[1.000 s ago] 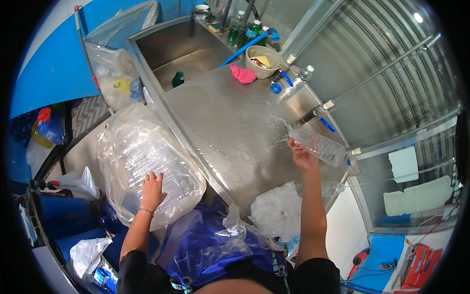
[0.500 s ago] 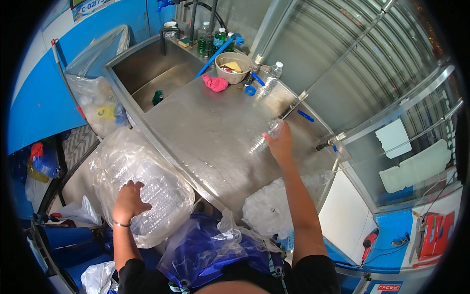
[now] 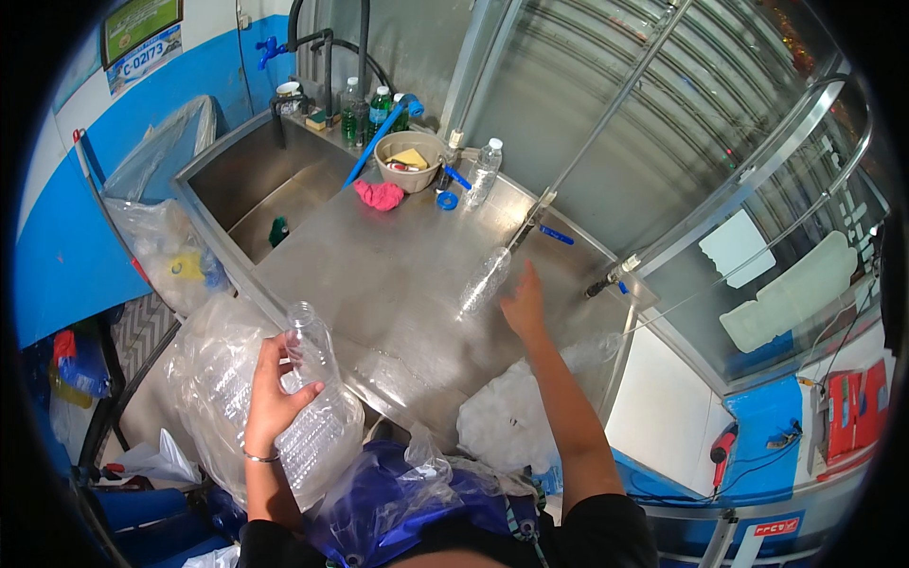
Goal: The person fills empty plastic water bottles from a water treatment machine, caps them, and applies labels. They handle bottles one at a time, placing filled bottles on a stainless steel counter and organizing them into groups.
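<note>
My left hand (image 3: 273, 398) holds an uncapped clear plastic bottle (image 3: 310, 336), upright and slightly tilted, over a big clear bag (image 3: 213, 350) packed with more clear bottles. Another clear bottle (image 3: 483, 284) slants over the steel counter (image 3: 379, 270), its mouth at the end of a metal nozzle (image 3: 526, 225) with a blue-handled valve (image 3: 557, 235). Just right of that bottle is my right hand (image 3: 526, 308), apart from it and holding nothing, with the index finger stretched out. A white bundle of caps or plastic (image 3: 507, 414), too unclear to name, lies below my right forearm.
A steel sink (image 3: 275, 189) is at the far left. Along the back edge stand green liquid bottles (image 3: 379, 114), a beige bowl (image 3: 411, 168) with sponges, a pink cloth (image 3: 379, 195) and a white-capped bottle (image 3: 484, 175). A second valve (image 3: 611, 276) sits at the right.
My right hand has let go of the bottle at the nozzle and drawn back a little. My left hand, empty before, has taken up a bottle from the bag. The view has shifted slightly.
</note>
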### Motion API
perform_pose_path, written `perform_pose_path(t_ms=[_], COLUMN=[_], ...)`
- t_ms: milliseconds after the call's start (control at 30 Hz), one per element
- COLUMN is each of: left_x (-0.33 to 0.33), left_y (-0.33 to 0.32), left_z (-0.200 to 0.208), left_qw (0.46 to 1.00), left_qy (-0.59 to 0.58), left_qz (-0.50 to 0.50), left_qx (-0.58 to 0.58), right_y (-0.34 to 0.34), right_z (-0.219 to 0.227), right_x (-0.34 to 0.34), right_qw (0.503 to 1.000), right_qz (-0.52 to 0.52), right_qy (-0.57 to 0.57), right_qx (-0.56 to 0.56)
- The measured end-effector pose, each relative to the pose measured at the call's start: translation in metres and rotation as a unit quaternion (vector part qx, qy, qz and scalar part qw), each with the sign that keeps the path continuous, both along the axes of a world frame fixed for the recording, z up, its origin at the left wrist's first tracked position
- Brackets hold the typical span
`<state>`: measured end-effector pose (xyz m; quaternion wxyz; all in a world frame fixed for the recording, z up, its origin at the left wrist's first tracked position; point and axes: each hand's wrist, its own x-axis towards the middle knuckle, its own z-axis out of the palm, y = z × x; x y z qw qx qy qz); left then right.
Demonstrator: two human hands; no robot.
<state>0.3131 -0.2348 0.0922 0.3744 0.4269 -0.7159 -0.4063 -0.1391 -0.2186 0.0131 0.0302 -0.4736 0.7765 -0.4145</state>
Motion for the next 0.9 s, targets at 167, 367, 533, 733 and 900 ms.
perform_pose_path(t_ms=[167,367,533,733,900], left_x=[-0.077,-0.205,-0.253,-0.256,-0.273], left_y=[-0.044,-0.108,-0.132,-0.122,-0.089], left_z=[-0.049,-0.092,-0.11,-0.103,-0.113], left_qw=[0.995,0.998,0.995,0.951,0.93], left_qy=[0.086,0.038,0.029,-0.306,-0.299], left_qz=[-0.003,-0.022,-0.01,-0.035,-0.215], left_qx=[0.045,-0.046,-0.096,0.027,0.003], right_y=[-0.035,-0.082,-0.079,-0.079,-0.084], right_z=[0.034,0.052,0.049,0.055,0.054], right_x=[-0.073,-0.15,-0.167,-0.163,-0.162], right_qw=[0.969,0.928,0.947,0.941,0.938], right_qz=[-0.005,0.06,0.132,0.13,0.116], right_qy=[0.247,0.325,0.256,0.262,0.271], right_qx=[-0.028,0.173,0.143,0.173,0.182])
